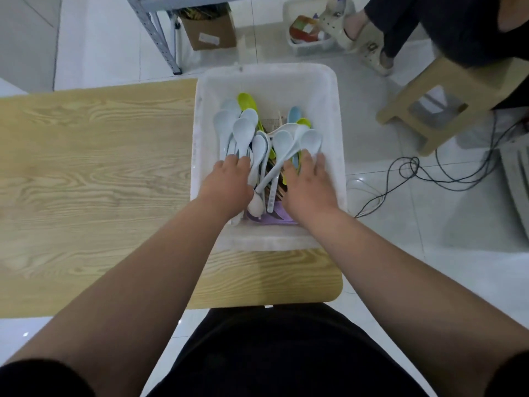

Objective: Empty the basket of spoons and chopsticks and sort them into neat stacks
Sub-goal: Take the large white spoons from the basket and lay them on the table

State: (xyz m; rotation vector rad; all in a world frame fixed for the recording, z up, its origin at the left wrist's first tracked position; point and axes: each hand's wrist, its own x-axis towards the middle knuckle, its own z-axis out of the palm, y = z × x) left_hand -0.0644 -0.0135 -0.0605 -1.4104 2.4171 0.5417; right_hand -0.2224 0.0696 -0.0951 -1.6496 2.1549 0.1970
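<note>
A white basket [333, 118] of pale spoons [243, 131] and chopsticks [284, 179] sits on the right end of a wooden table [86, 167]. Both hands reach inside. The left hand [229, 181] has its fingers curled down among spoon handles, grip unclear, while the right hand [310, 186] rests on the pile, fingers slightly spread

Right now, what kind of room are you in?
Probably a workroom or storeroom: a basket of spoons on a wooden table, a metal rack, a cardboard box, a tiled floor.

Arms outstretched, left hand [229, 180] and right hand [310, 186] palms down.
</note>
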